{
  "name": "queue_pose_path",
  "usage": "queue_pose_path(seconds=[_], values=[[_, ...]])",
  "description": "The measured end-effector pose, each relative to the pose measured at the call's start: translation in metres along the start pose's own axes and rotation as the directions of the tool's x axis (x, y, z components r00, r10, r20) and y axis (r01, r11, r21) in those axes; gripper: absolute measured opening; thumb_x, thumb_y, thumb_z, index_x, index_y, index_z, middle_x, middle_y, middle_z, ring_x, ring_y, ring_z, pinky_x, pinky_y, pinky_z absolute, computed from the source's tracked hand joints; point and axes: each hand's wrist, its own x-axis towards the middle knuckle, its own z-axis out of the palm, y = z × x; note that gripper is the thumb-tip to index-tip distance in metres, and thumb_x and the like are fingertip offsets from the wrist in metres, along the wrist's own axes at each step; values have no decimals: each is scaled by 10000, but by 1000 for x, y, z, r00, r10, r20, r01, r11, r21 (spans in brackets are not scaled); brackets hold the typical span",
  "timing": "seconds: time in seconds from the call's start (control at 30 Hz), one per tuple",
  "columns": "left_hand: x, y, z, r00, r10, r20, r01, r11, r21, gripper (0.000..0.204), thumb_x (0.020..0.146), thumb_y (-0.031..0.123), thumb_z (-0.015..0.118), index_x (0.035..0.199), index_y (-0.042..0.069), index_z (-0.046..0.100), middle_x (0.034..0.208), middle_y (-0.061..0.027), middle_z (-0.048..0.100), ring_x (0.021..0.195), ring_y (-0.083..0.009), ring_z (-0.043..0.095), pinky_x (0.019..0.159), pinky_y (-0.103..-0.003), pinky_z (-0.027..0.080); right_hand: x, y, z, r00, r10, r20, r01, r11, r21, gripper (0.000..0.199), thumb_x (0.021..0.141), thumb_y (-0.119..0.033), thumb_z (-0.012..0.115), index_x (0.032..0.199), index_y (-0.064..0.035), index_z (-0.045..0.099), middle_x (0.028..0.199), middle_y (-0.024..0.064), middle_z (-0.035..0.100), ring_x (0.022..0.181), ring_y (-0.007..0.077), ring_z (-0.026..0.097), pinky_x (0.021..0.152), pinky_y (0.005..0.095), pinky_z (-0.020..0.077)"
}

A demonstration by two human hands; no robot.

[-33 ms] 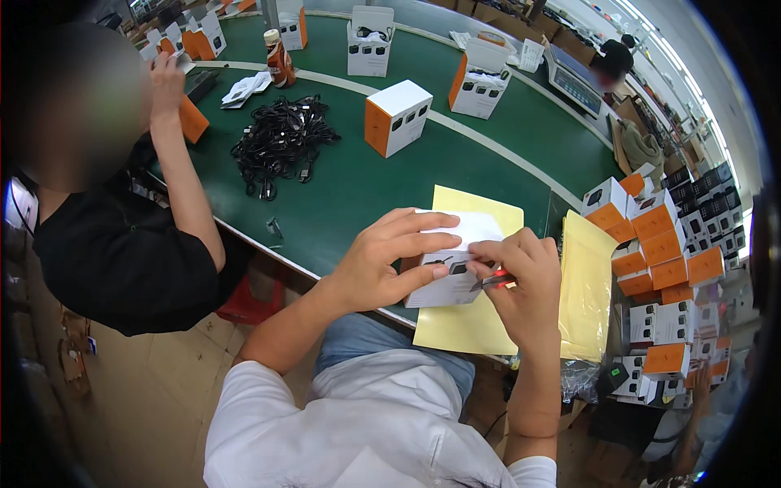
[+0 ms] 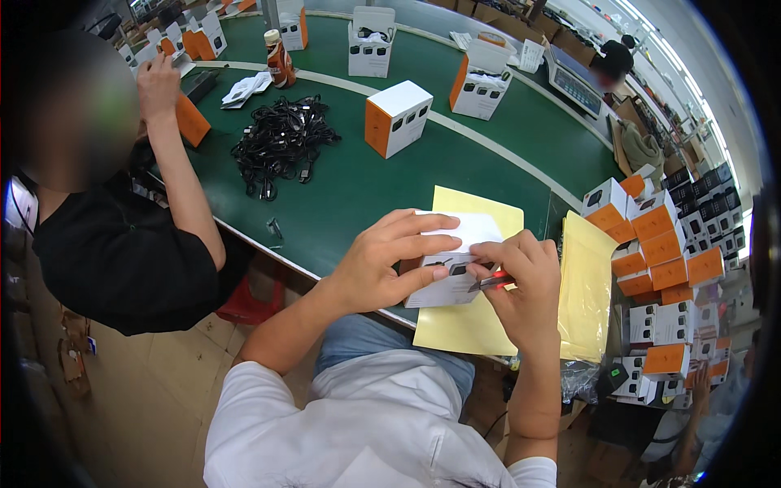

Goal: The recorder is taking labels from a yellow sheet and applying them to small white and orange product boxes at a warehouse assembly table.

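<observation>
White carton on yellow sheet

I see the left hand spread wide across the smooth top, thumb against the boxy carton's printed front. The right hand is curled narrow around a red-handled cutter, fingertips at the carton's edge. Beyond, black cables tangle on the green table.

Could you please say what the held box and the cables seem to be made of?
Held box: probably smooth cardboard, judging by its flat printed faces and crisp edges. Cables: likely black plastic or rubber, with a slight sheen on bent strands.
</observation>
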Motion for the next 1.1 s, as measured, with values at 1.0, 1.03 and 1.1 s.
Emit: queue_pose_path(seconds=[1.0,1.03,1.1], values=[[-10,-58,-39,982,77,-174,20,869,495,428,767,66,850,1180,87,739,1353,-119,681,1252,-370,593,1088,-481,463,-60,54,-11,941,333,63,-338,936,99,238,952,6,615,1188,34,602,1071,168,544,931,321,593,868,393,492],[-11,-61,-38,980,23,-198,84,853,514,438,790,148,851,1210,124,729,1415,-117,636,1285,-371,562,1112,-474,445,-64,55,-14,909,383,167,-404,907,118,255,951,20,608,1205,20,622,1076,169,545,929,323,594,867,392,491],[-13,-45,-24,966,152,-209,24,752,658,445,797,216,849,1217,139,726,1436,-110,616,1298,-377,551,1130,-487,428,-76,57,-14,857,443,263,-485,865,124,302,950,21,619,1244,-27,674,1068,160,571,915,322,598,851,390,485]])
